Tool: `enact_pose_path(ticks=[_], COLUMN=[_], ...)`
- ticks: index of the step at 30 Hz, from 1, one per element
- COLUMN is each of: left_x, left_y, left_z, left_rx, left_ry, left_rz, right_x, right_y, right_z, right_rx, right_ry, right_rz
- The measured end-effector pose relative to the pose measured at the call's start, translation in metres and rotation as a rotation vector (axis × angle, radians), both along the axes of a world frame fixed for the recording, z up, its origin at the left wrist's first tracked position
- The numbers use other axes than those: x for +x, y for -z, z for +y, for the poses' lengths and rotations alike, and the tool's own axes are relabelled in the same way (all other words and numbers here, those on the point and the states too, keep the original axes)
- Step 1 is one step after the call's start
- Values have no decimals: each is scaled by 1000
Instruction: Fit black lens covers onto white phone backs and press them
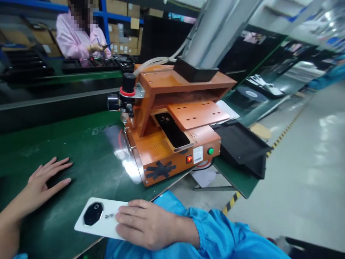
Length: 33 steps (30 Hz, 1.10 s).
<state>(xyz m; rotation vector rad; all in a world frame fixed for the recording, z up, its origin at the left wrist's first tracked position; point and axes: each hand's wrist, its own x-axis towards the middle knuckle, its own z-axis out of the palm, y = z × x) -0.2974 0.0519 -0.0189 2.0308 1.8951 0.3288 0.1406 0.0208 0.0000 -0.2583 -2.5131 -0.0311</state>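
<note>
Phone [107,223] lengthwise L–R, cam end [93,214] L; R fingers [132,220] gripping it, L fingers [58,169] apart

Two bare hands [147,225], one white phone back [110,207] and one orange press [199,117] show. One green button [210,151] and one red switch [189,159] appear.

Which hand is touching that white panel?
The right hand, lying across the white panel; the left hand is apart from it, over the green table.

Green benching [81,144] carries an orange machine [142,153], a black tray [241,144] (at right) and perhaps a white phone [109,207].
</note>
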Motion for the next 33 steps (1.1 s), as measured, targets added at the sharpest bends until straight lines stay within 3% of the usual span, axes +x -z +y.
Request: enact_pose_path(ticks=[3,5,9,12,17,21,29,33], left_x=[5,9,10,11,14,16,8,4], left_y=[3,3,-2,-5,-6,-8,-2,1], left_z=[-4,-5,0,3,1,0,1,1], left_rx=[60,71,-14,-40,-14,-32,1,-28], left_ry=[-14,-15,4,-8,-16,-34,5,9], left_rz=[31,31,38,49,40,36,37,55], right_x=[43,76,122,130,121,120,143,138], right_y=[-38,-53,-61,-59,-58,-60,-73,-64], right_z=[8,15,53,94,137,139,151,151], right_rx=[-76,-31,168,133,0,-41,-273,-234], right_ry=[89,279,708,861,778,736,621,748], right_rz=[206,254,211,66,-242,-254,-306,-213])
